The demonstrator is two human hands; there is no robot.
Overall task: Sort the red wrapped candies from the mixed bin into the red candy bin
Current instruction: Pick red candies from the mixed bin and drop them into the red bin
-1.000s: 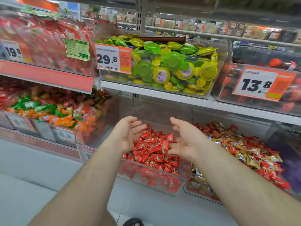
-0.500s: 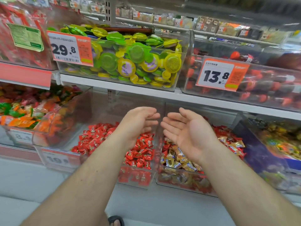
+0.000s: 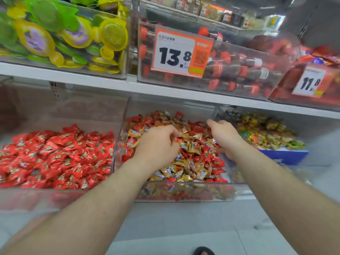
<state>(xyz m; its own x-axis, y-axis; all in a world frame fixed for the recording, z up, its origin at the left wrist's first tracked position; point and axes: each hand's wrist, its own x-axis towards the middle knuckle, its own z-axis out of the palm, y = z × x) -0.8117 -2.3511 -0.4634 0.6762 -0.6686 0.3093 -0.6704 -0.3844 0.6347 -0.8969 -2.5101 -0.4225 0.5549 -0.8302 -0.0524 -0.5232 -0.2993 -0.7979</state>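
Both hands (image 3: 189,142) reach inside the mixed bin's (image 3: 184,196) clear walls.

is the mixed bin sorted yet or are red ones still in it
Not sorted. The mixed bin still holds many red candies scattered among gold ones, with the left hand and right hand over the pile.

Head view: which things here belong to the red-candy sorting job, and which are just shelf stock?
Job:
- mixed bin
- red wrapped candies in it
- red candy bin
- left hand, right hand, both over the mixed bin

Shelf stock:
- green and yellow sweets
- 13.8 price tag
- blue box
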